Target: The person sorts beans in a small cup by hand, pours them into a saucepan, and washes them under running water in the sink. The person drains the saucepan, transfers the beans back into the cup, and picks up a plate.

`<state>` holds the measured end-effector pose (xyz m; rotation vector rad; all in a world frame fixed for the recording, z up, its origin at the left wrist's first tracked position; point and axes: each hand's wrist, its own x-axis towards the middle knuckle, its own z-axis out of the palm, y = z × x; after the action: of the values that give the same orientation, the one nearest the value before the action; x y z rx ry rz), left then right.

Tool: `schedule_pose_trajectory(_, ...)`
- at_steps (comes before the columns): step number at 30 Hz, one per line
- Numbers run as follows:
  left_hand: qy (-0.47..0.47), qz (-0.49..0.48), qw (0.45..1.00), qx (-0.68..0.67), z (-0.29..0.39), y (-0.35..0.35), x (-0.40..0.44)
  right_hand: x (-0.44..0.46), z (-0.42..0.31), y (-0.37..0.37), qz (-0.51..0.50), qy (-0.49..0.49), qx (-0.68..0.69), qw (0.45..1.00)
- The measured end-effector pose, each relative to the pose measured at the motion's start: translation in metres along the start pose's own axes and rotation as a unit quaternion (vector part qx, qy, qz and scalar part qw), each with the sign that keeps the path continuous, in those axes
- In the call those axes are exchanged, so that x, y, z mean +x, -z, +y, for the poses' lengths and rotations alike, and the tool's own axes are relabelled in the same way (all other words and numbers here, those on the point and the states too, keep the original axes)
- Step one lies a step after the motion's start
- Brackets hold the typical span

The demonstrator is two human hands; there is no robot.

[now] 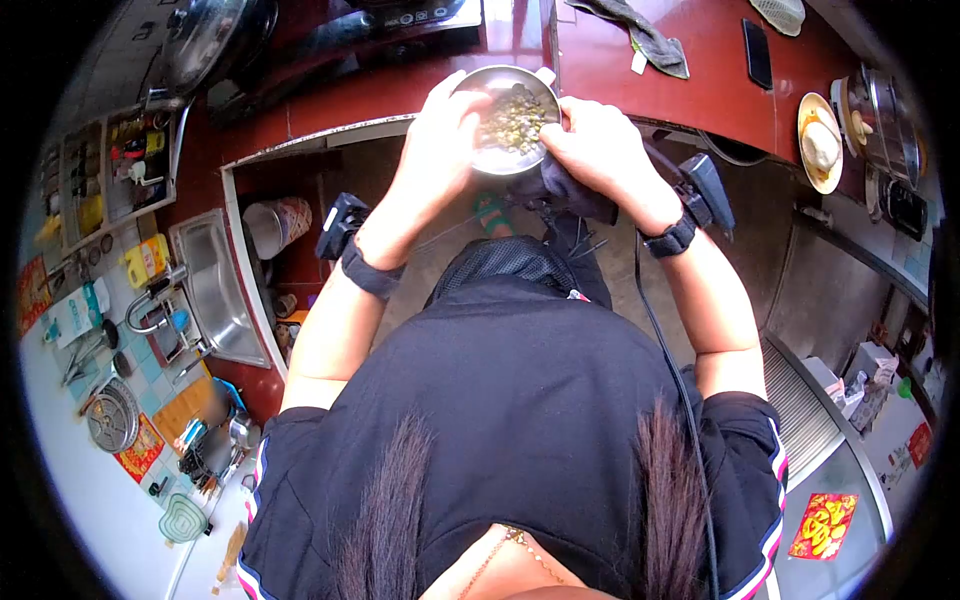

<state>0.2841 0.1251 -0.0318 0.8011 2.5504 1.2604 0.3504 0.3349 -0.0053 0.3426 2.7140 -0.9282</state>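
Note:
A small round metal bowl with a short tab at its far right rim is held up in front of the counter's near edge. Many small greenish-yellow and dark pieces lie inside it, too small for me to name; they look like beans or seeds. My left hand is closed on the bowl's left side, with a blurred finger or thumb over the rim. On the right side, my right hand grips the rim, its thumb over the edge and its other fingers partly hidden. Both wrists wear black straps with small devices.
Beyond the bowl runs a red counter with a grey cloth, a phone and a cooktop. A sink is at left. At right stands a plate holding something white. A cable hangs by my right arm.

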Motion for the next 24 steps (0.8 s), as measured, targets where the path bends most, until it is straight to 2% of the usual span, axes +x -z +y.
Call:
schedule_pose_trajectory(2, 0.005, 0.043, 0.999, 0.030, -0.002, -0.024, -0.001, 0.003, 0.010, -0.002, 0.000, 0.005, 0.010, 1.000)
schedule_pose_trajectory(3, 0.017, 0.054, 0.998, 0.003, -0.003, -0.035, 0.002, 0.007, 0.018, -0.003, 0.001, 0.008, 0.015, 1.000)
schedule_pose_trajectory(6, 0.022, 0.033, 0.999, -0.012, 0.001, -0.053, 0.026, 0.014, 0.040, 0.002, -0.002, 0.011, 0.003, 1.000)
schedule_pose_trajectory(8, 0.041, 0.000, 0.999, -0.032, 0.017, -0.057, 0.047, 0.017, 0.051, 0.009, 0.030, -0.011, 0.007, 0.999)
schedule_pose_trajectory(12, -0.020, -0.010, 0.992, 0.125, 0.037, -0.073, 0.067, 0.019, 0.067, 0.021, 0.068, -0.013, 0.021, 0.997)
schedule_pose_trajectory(15, 0.008, -0.022, 0.993, 0.118, 0.032, -0.090, 0.078, 0.018, 0.075, 0.033, 0.071, -0.040, 0.008, 0.997)
schedule_pose_trajectory(18, -0.006, 0.017, 0.997, 0.073, 0.036, -0.102, 0.082, 0.019, 0.085, 0.042, 0.057, -0.067, 0.010, 0.996)
schedule_pose_trajectory(24, 0.024, 0.045, 0.998, -0.023, 0.043, -0.108, 0.091, 0.023, 0.099, 0.050, 0.075, -0.045, 0.009, 0.996)
